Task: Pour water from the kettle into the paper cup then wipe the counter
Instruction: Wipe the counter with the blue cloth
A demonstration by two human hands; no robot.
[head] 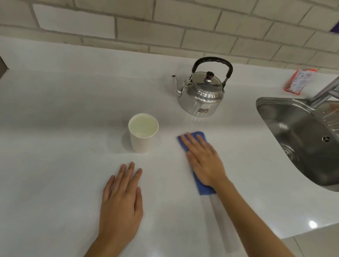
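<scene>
While your right hand [204,162] presses flat and spread on the blue cloth [198,135], the full paper cup [142,132] stands just to its left, nearer than the kettle [203,94].

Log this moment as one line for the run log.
phase: wiping | right hand: flat on blue cloth | left hand: flat on counter | paper cup: filled | kettle: upright

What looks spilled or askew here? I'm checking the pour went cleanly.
Nothing stands out: the white paper cup stands upright holding water, the steel kettle sits upright, no puddle shows on the white counter.
</scene>
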